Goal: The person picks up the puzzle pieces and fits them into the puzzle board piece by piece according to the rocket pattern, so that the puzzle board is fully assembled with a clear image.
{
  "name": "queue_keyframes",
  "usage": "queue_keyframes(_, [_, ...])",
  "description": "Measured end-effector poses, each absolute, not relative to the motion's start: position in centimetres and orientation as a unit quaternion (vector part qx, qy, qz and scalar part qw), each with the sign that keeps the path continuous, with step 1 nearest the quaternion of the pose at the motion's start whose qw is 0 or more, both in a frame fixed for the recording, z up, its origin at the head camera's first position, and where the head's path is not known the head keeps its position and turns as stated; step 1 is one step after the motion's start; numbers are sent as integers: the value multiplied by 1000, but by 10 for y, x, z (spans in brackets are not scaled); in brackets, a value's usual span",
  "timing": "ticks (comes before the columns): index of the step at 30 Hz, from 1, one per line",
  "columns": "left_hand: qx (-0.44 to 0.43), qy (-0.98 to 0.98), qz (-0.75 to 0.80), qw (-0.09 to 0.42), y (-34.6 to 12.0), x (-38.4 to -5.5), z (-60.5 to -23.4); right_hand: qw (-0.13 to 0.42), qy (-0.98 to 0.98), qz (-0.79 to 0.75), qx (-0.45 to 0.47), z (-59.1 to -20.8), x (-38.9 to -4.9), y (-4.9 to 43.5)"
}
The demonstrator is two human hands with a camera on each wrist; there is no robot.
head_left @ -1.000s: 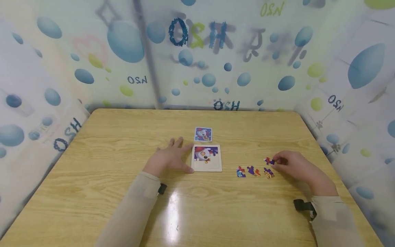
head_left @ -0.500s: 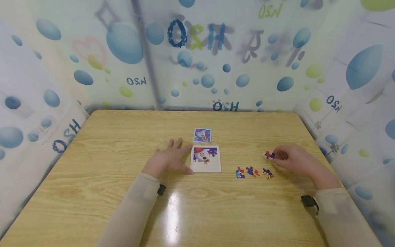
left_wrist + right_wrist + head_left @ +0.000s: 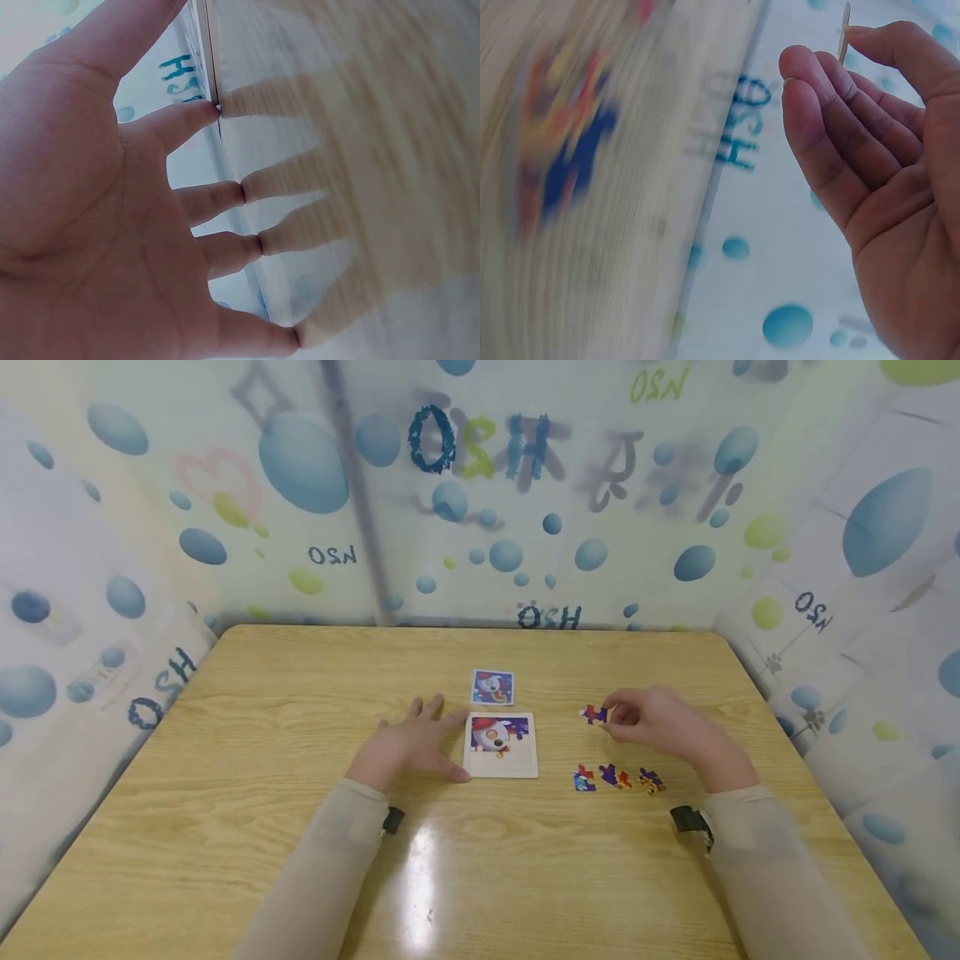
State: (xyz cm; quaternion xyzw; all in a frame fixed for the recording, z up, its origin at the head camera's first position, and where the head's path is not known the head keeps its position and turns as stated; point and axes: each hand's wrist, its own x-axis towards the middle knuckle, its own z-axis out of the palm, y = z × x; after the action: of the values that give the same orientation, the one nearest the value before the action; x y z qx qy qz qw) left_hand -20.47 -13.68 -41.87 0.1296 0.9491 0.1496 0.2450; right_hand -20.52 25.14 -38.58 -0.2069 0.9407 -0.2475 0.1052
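My right hand [image 3: 663, 722] pinches a purple and red puzzle piece [image 3: 594, 714] above the table, right of the puzzle tray. In the right wrist view that puzzle piece [image 3: 844, 34] shows edge-on between thumb and fingers. My left hand [image 3: 416, 743] rests with spread, straight fingers at the left side of the white-framed puzzle tray [image 3: 513, 768]. Its fingertips [image 3: 281, 341] touch the tabletop in the left wrist view. Inside the tray, joined pieces fill the top and left with a white cartoon face and red hat; the lower and right parts show bare board.
Several loose puzzle pieces [image 3: 615, 777] lie in a row right of the tray, below my right hand. A small picture card [image 3: 492, 687] lies just behind the tray. The wooden table [image 3: 300, 668] meets a patterned wall [image 3: 480, 527] at the back.
My right hand has lifted the puzzle piece from beside the loose ones and carried it leftward toward the tray. The left hand has stayed at the tray's edge.
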Motion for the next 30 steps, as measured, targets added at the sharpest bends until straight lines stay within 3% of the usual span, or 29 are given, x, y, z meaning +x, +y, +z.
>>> queue_keyframes(11, [128, 947, 163, 245, -138, -204, -419, 126, 925, -278, -228, -399, -217, 202])
queue_keyframes(30, [132, 949, 146, 248, -137, -205, -418, 170, 908, -288, -253, -420, -226, 169])
